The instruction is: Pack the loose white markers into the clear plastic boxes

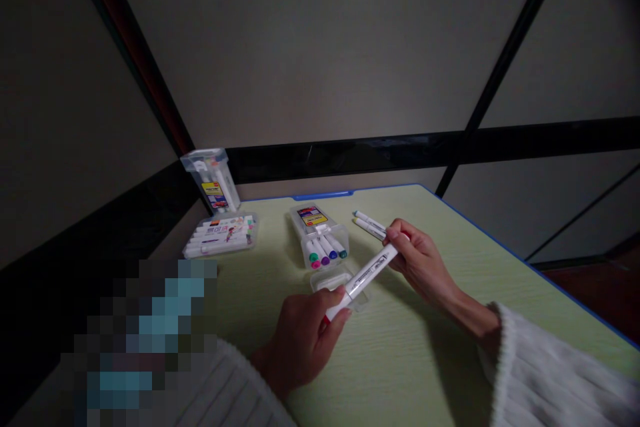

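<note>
A white marker (369,273) with red ends slants across the space above the table, held between my two hands. My left hand (307,340) pinches its lower end, and my right hand (423,257) grips the upper end. Below the marker lies a clear plastic lid (333,277), partly covered by it. Behind that, an open clear case (305,221) lies on its side, with several markers (327,250) inside, their coloured ends facing me. Two loose markers (369,223), one blue-ended and one yellow-ended, rest just beyond my right hand, which hides part of them.
At the back left, a closed clear case (213,180) of markers stands upright. A flat clear case (220,237) of white pens lies in front of it. The pale table (400,360) has a blue edge and meets a panelled wall (320,47). A pixelated patch covers the lower left.
</note>
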`<state>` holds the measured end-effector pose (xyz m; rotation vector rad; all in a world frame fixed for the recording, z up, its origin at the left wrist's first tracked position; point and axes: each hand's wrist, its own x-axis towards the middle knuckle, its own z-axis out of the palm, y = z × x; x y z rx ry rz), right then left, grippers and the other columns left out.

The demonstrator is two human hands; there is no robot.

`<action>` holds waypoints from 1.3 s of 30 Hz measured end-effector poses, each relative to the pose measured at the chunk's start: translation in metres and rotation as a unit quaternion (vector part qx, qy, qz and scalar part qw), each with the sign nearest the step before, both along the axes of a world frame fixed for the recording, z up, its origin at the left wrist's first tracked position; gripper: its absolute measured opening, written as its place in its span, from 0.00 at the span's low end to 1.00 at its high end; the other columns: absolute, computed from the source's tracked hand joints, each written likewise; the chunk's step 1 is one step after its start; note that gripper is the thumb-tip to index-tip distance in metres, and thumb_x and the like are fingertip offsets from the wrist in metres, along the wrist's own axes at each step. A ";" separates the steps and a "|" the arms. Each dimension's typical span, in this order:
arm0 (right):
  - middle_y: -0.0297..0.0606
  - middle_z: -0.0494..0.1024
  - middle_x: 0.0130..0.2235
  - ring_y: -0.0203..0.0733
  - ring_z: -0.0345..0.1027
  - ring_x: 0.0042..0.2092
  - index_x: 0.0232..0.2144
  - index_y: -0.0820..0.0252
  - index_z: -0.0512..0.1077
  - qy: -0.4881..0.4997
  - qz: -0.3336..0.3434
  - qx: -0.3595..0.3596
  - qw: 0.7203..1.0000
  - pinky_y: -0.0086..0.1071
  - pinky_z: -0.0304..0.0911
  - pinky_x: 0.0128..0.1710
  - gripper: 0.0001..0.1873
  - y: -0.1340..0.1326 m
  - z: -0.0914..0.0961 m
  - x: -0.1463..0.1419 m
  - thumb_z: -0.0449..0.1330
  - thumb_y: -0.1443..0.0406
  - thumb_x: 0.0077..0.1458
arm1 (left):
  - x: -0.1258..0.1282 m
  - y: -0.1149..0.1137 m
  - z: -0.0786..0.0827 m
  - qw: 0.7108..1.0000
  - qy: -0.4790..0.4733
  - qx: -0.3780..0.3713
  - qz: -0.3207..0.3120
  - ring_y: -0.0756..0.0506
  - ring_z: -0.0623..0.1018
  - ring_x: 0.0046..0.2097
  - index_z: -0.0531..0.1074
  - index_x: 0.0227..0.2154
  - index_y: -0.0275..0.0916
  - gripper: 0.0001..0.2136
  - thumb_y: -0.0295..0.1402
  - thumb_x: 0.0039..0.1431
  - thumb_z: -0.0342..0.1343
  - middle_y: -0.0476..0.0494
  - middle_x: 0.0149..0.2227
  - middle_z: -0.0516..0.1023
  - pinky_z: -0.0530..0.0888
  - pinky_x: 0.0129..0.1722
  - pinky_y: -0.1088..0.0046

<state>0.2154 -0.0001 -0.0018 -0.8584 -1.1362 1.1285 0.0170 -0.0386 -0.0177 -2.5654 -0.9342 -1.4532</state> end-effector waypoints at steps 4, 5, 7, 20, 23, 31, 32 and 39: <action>0.22 0.56 0.15 0.24 0.43 0.15 0.20 0.59 0.59 0.000 0.017 0.009 1.000 0.22 0.37 0.14 0.17 -0.001 -0.001 -0.001 0.58 0.56 0.50 | 0.000 -0.002 0.002 0.998 -0.026 -0.054 0.020 0.53 0.69 0.17 0.67 0.34 0.36 0.10 0.35 0.61 0.44 0.51 0.19 0.73 0.67 0.19 0.80; 0.22 0.56 0.15 0.24 0.43 0.15 0.20 0.59 0.60 0.001 0.021 0.012 1.000 0.22 0.37 0.14 0.16 -0.001 -0.001 -0.001 0.58 0.57 0.51 | 0.000 -0.002 0.002 0.997 -0.034 -0.073 0.018 0.53 0.69 0.17 0.67 0.34 0.36 0.09 0.35 0.61 0.44 0.51 0.18 0.72 0.67 0.18 0.80; 0.22 0.55 0.13 0.24 0.41 0.15 0.21 0.59 0.60 0.007 0.033 0.014 0.999 0.23 0.36 0.14 0.16 -0.002 0.000 -0.002 0.56 0.56 0.53 | 0.000 -0.001 0.002 0.993 -0.051 -0.111 0.005 0.54 0.68 0.17 0.67 0.32 0.36 0.09 0.34 0.60 0.44 0.51 0.18 0.72 0.65 0.17 0.81; 0.22 0.53 0.13 0.26 0.40 0.15 0.23 0.60 0.64 0.012 0.031 0.014 0.999 0.25 0.34 0.15 0.11 -0.004 0.004 0.000 0.57 0.59 0.49 | 0.000 0.007 0.001 0.997 -0.052 -0.003 -0.053 0.53 0.74 0.24 0.66 0.41 0.39 0.08 0.29 0.61 0.46 0.49 0.25 0.75 0.71 0.25 0.81; 0.23 0.53 0.14 0.26 0.40 0.15 0.23 0.60 0.66 0.011 0.023 0.010 1.000 0.25 0.33 0.15 0.09 -0.005 0.005 0.001 0.57 0.60 0.48 | 0.001 0.008 0.003 0.997 -0.049 -0.001 -0.057 0.52 0.74 0.25 0.66 0.41 0.38 0.08 0.28 0.60 0.46 0.49 0.24 0.74 0.71 0.25 0.81; 0.24 0.52 0.15 0.25 0.40 0.16 0.22 0.60 0.68 0.004 0.001 -0.007 1.000 0.23 0.33 0.14 0.07 -0.004 0.003 0.003 0.60 0.62 0.45 | 0.002 0.010 0.000 0.997 -0.023 0.012 -0.076 0.53 0.73 0.25 0.65 0.40 0.36 0.07 0.27 0.60 0.47 0.47 0.26 0.72 0.69 0.23 0.82; 0.24 0.52 0.15 0.25 0.39 0.16 0.21 0.60 0.67 0.006 -0.004 -0.011 1.000 0.23 0.33 0.14 0.08 -0.004 0.003 0.003 0.60 0.61 0.44 | 0.002 0.010 0.000 0.997 -0.016 0.012 -0.079 0.53 0.73 0.24 0.65 0.40 0.37 0.07 0.27 0.60 0.47 0.48 0.25 0.72 0.69 0.22 0.83; 0.22 0.46 0.11 0.26 0.37 0.14 0.18 0.62 0.67 0.009 0.002 -0.025 1.000 0.24 0.34 0.13 0.22 -0.004 0.009 -0.001 0.53 0.50 0.50 | 0.001 0.011 -0.002 0.996 0.007 0.046 -0.078 0.54 0.71 0.21 0.64 0.42 0.37 0.08 0.26 0.59 0.48 0.48 0.24 0.73 0.67 0.20 0.82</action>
